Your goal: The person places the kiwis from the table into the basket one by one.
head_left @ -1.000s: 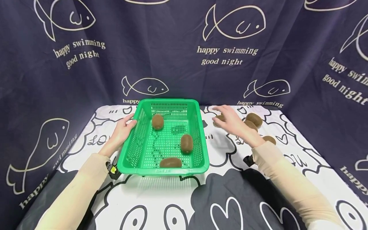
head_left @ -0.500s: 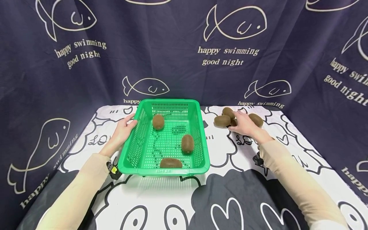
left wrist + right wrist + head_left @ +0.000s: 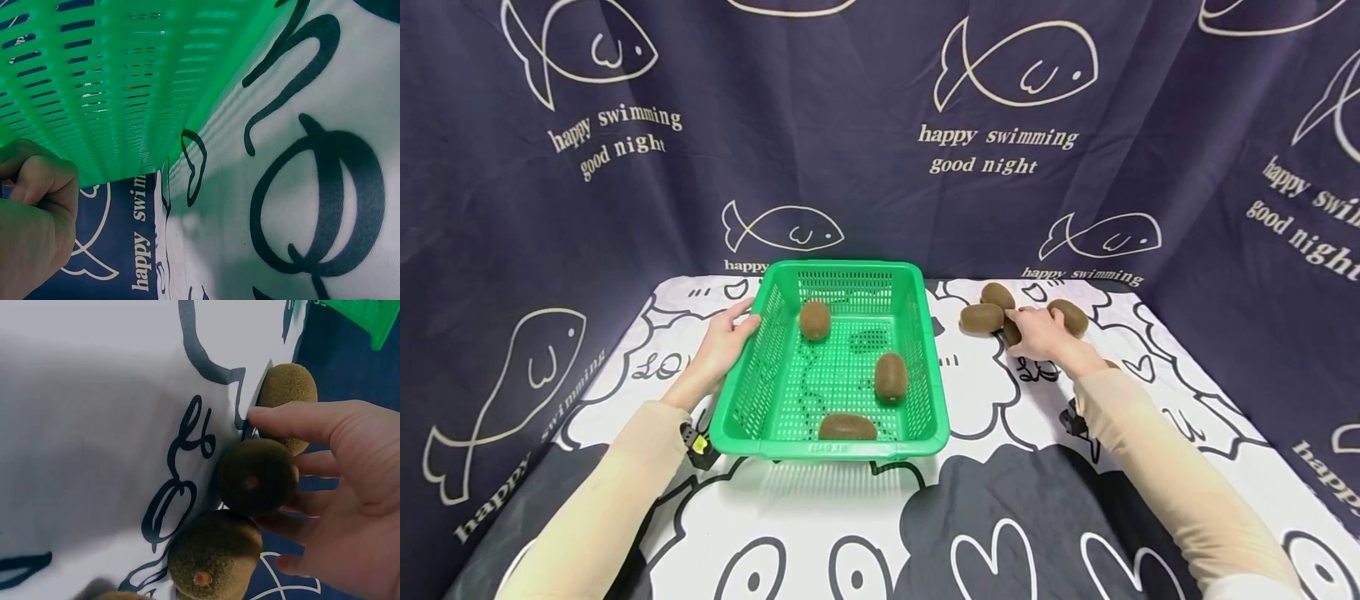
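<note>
A green plastic basket [image 3: 829, 450] stands left of centre in the head view, with three brown kiwis inside, one kiwi [image 3: 891, 377] near its right wall. My left hand [image 3: 724, 340] grips the basket's left rim; in the left wrist view its fingers are bent against the perforated side. On the right, my right hand [image 3: 1043, 333] has its thumb and fingers around a kiwi [image 3: 257, 477], the fingers curling behind it. Another kiwi [image 3: 289, 394] lies by the thumb, and a further kiwi [image 3: 215, 555] sits beside the little finger.
Close to the right hand lie a kiwi [image 3: 982, 318], a second kiwi [image 3: 997, 295] behind it and a third kiwi [image 3: 1068, 317] farther right. One more is mostly hidden by the right wrist. A dark fish-print curtain [image 3: 880, 125] hangs behind the table's patterned cloth [image 3: 820, 508].
My right hand has moved rightward from the kiwi nearest the basket to one farther right, then slightly closer to me, its fingers drawing in around it. The left hand stays on the basket.
</note>
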### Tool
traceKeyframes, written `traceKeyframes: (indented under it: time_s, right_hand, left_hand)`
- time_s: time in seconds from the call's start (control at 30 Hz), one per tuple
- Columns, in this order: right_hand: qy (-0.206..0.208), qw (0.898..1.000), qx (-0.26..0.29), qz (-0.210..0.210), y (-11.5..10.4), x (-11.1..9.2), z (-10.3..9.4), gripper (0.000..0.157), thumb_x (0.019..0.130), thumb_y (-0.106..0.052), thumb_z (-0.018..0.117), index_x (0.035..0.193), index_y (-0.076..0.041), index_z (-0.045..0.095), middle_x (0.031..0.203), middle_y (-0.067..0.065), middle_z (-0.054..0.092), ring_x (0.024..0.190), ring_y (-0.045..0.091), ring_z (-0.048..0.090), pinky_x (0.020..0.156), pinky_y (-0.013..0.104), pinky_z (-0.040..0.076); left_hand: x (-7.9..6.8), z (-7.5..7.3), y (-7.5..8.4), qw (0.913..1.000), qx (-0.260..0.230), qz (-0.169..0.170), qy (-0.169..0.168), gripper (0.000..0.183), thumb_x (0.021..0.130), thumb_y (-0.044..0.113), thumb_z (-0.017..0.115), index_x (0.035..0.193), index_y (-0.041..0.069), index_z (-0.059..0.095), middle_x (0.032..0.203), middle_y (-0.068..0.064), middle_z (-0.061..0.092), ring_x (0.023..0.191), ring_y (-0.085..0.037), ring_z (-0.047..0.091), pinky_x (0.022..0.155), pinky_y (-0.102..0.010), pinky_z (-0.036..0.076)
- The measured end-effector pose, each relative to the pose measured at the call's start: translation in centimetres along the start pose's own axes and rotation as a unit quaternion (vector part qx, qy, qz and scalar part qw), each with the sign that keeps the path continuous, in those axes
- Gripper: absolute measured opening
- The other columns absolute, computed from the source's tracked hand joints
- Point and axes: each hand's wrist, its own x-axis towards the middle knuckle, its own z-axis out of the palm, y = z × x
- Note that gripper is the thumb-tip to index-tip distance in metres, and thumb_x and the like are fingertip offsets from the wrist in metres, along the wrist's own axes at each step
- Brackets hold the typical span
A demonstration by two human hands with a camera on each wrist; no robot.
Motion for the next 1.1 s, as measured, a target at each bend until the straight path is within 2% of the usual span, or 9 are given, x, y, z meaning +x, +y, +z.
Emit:
traceKeyframes:
  time_s: [0.27, 0.47, 0.73, 0.87, 1.1]
  right_hand:
    - [-0.024, 1.0, -0.013, 0.012, 0.1, -0.3, -0.5, 0.078, 0.068, -0.008, 0.072, 0.14, 0.001, 0.045, 0.127, 0.029, 0.054, 0.112, 0.051, 0.044, 0.092, 0.07, 0.035]
    - [-0.007, 1.0, -0.001, 0.019, 0.1, -0.5, -0.7, 0.081, 0.067, -0.017, 0.08, 0.137, 0.004, 0.045, 0.125, 0.032, 0.05, 0.115, 0.053, 0.042, 0.092, 0.069, 0.036]
    - [0.023, 1.0, 0.001, -0.001, 0.2, -0.6, -0.2, 0.08, 0.065, -0.021, 0.082, 0.13, 0.011, 0.049, 0.119, 0.033, 0.052, 0.112, 0.053, 0.046, 0.091, 0.066, 0.04]
    - [0.03, 1.0, 0.004, 0.005, 0.4, -0.7, 0.1, 0.079, 0.065, -0.022, 0.08, 0.131, 0.008, 0.049, 0.121, 0.032, 0.053, 0.112, 0.052, 0.045, 0.091, 0.067, 0.039]
    - [0.044, 0.999, 0.023, 0.015, 0.7, -0.8, 0.5, 0.076, 0.067, -0.027, 0.079, 0.13, 0.004, 0.051, 0.123, 0.029, 0.053, 0.112, 0.049, 0.048, 0.09, 0.067, 0.037]
  left_hand:
    - [-0.1, 0.0, 0.2, 1.0, -0.002, -0.006, 0.0, 0.054, 0.104, 0.025, 0.04, 0.154, 0.013, 0.025, 0.12, -0.035, 0.055, 0.077, -0.022, 0.071, 0.078, -0.049, 0.062]
    - [-0.1, 0.1, 0.1, 0.9999, -0.009, -0.007, -0.001, 0.054, 0.104, 0.026, 0.04, 0.154, 0.014, 0.025, 0.12, -0.035, 0.056, 0.079, -0.025, 0.072, 0.076, -0.047, 0.062]
    - [0.0, 0.0, -0.1, 0.9998, -0.017, -0.005, -0.002, 0.054, 0.104, 0.026, 0.041, 0.154, 0.015, 0.025, 0.118, -0.033, 0.057, 0.075, -0.017, 0.071, 0.07, -0.038, 0.064]
    - [0.0, 0.1, 0.0, 0.9998, -0.021, -0.003, 0.0, 0.054, 0.103, 0.025, 0.041, 0.154, 0.014, 0.026, 0.119, -0.033, 0.056, 0.075, -0.016, 0.07, 0.072, -0.039, 0.064]
    - [0.0, 0.0, -0.1, 0.9994, -0.034, -0.009, -0.005, 0.054, 0.103, 0.024, 0.041, 0.154, 0.015, 0.026, 0.122, -0.035, 0.054, 0.08, -0.024, 0.071, 0.078, -0.048, 0.062]
